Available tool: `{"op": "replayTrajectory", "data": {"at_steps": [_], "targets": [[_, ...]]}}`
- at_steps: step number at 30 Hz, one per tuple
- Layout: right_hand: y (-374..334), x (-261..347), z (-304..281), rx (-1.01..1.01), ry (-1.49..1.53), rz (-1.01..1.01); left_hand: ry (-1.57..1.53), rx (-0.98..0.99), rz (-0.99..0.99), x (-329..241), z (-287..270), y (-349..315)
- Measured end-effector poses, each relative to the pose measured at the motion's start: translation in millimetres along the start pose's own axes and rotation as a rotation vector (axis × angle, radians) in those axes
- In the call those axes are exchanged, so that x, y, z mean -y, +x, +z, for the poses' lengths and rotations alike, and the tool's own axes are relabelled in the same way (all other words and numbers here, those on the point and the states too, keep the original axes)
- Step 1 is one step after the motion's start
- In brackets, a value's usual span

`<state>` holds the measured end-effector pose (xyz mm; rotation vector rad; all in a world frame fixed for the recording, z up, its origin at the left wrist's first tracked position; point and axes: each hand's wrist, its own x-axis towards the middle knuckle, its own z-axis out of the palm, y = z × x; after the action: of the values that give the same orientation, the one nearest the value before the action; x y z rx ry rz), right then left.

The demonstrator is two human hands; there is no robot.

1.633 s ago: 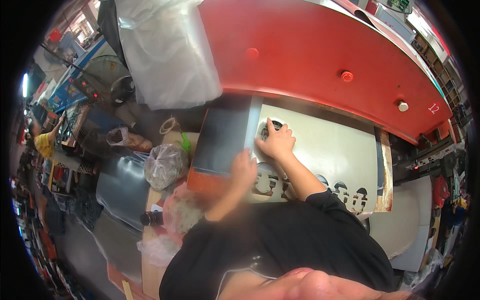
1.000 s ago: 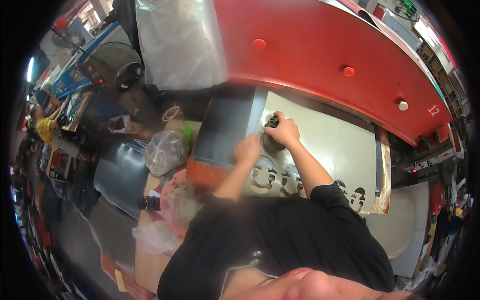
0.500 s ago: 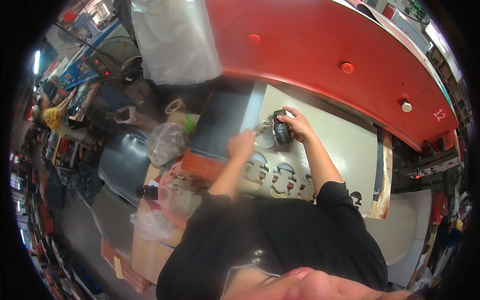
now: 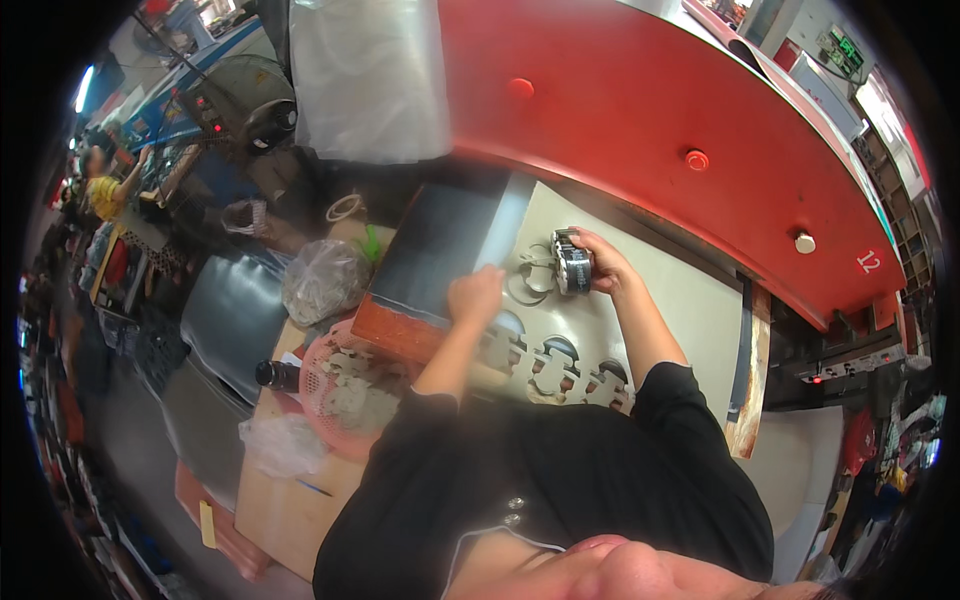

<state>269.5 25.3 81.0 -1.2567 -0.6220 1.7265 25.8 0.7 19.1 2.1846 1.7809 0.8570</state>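
Observation:
My right hand (image 4: 603, 262) is wrapped round a black cutting die (image 4: 572, 262), a thick metal band that is tipped on its side. Pale grey sheet material (image 4: 680, 300) lies beneath it on the machine bed. Just left of the die, a fresh-looking cut outline (image 4: 532, 275) shows in the sheet. Several cut-out openings (image 4: 552, 365) run along the sheet's near edge, close to my body. My left hand (image 4: 477, 295) is closed over the dark board (image 4: 425, 250), beside the sheet's left edge; whatever its fingers hold, if anything, is hidden and slightly blurred.
The red machine beam (image 4: 620, 120) spans the far side, with knobs on its front. To my left stand a pink basket (image 4: 318, 395) of pale scraps and a clear bag (image 4: 325, 282). A plastic sheet (image 4: 370, 80) hangs at the back left. Farther left is a person in yellow (image 4: 103, 195).
The die has turned in my right hand, tipping so that its rim shows more. My left hand has drawn slightly left, off the sheet's edge. The whole view has shifted a little.

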Motion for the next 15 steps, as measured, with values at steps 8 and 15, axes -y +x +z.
{"op": "replayTrajectory", "data": {"at_steps": [8,15], "targets": [[-23.1,-3.9,17.2,-0.008,-0.302,-0.145,0.016,-0.028,-0.002,-4.2,1.9,-3.6],[-5.2,-13.5,-18.7,0.031,0.125,-0.085,0.007,-0.020,0.003,-4.5,-1.2,-2.3]]}}
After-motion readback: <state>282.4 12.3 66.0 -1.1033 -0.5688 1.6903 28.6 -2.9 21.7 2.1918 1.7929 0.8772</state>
